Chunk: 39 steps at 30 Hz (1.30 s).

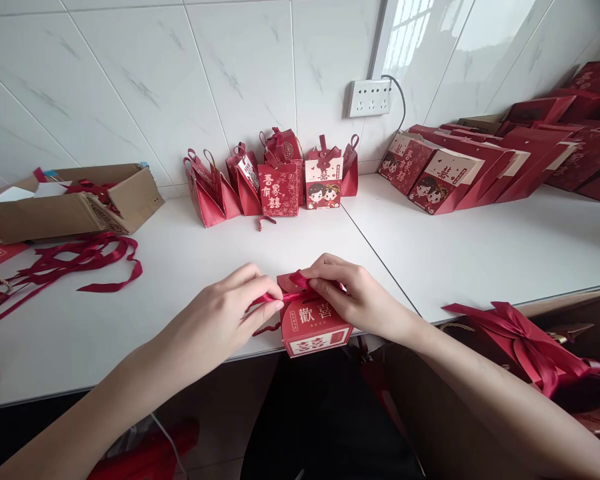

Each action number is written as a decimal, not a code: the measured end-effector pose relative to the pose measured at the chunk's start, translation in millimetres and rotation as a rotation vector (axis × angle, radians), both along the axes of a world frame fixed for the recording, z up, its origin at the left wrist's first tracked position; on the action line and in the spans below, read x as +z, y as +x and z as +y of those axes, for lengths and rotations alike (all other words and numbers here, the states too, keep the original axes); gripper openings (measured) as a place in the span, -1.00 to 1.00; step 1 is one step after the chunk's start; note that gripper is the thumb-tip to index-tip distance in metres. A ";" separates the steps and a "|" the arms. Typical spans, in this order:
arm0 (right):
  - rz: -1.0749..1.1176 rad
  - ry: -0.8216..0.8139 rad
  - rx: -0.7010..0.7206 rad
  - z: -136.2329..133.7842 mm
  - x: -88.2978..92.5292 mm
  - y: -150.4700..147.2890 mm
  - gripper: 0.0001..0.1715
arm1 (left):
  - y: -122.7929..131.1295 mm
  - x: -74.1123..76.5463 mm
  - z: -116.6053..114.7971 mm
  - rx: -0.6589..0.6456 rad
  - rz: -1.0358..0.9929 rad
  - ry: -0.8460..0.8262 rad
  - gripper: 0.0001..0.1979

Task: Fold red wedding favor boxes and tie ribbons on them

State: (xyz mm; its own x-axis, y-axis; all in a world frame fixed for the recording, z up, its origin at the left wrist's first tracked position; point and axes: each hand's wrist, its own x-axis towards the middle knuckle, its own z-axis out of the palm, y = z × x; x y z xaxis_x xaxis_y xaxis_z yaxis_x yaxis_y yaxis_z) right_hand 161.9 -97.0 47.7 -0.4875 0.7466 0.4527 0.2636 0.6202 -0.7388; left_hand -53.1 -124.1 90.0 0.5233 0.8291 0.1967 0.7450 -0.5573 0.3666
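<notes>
A small red gift box (pixel 316 323) with white Chinese characters sits at the front edge of the white counter. Across its top runs a dark red satin ribbon (pixel 296 295). My left hand (pixel 245 300), at the box's left side, pinches one part of the ribbon between thumb and fingers. At the upper right of the box, my right hand (pixel 343 285) is closed on another part of the ribbon, its fingertips partly covering the box top. A twisted red cord (pixel 267 330) sticks out at the box's left. The ribbon between the hands is partly hidden by fingers.
Several finished red boxes (pixel 283 183) stand against the tiled wall. Many more red boxes (pixel 450 180) are stacked at right. A cardboard carton (pixel 70 220) and loose ribbon (pixel 90 260) lie left. Below right, an open carton holds a ribbon-tied box (pixel 525 343). Another person's skin shows far left.
</notes>
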 end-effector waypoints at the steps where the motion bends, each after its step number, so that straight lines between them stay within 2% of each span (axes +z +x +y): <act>1: 0.005 -0.007 -0.005 -0.2 -0.4 -0.6 -0.71 | 0.9 1.7 0.8 -0.030 0.005 0.060 -0.81; 6: 0.021 -0.021 -0.009 -1.6 2.2 -3.7 -0.69 | 8.4 11.2 6.5 -0.157 -0.003 0.149 -0.82; 11: 0.130 -0.214 -0.064 0.0 1.5 -5.8 -0.91 | 16.0 16.5 13.5 -0.174 -0.051 0.199 -0.93; 14: 0.205 -0.271 -0.079 2.2 -0.3 -5.7 -0.79 | 17.8 18.8 18.2 -0.173 -0.065 0.190 -0.96; 18: 0.133 -0.265 -0.044 3.4 0.8 -4.5 -0.90 | 21.7 23.1 25.7 -0.187 -0.109 0.158 -0.93; 21: 0.090 -0.229 -0.032 3.0 1.4 -4.0 -0.88 | 25.5 23.4 33.6 -0.197 -0.175 0.048 -0.90; 24: 0.085 -0.208 -0.038 2.4 0.5 -4.5 -0.89 | 27.6 17.9 44.0 -0.137 -0.241 -0.054 -0.88; 30: 0.140 -0.274 -0.016 2.4 -1.9 -5.8 -0.88 | 24.4 -3.9 59.3 -0.010 -0.336 -0.158 -0.81; 33: 0.241 -0.315 -0.025 2.7 -4.7 -6.7 -0.95 | 20.4 -12.3 56.4 0.001 -0.316 -0.213 -0.82; 37: 0.353 -0.390 -0.049 3.1 -8.6 -7.6 -0.80 | 14.4 -19.2 47.8 -0.016 -0.232 -0.225 -0.84; 39: 0.346 -0.361 -0.059 2.9 -9.3 -7.5 -0.84 | 12.5 -21.3 44.6 -0.037 -0.216 -0.190 -0.86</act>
State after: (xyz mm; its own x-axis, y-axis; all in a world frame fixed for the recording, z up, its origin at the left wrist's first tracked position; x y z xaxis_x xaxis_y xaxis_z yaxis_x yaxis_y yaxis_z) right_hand 154.4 -94.1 38.5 -0.3063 0.9073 0.2881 -0.0076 0.3002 -0.9538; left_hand -40.6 -79.4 68.7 0.5170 0.8427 0.1500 0.6186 -0.4890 0.6150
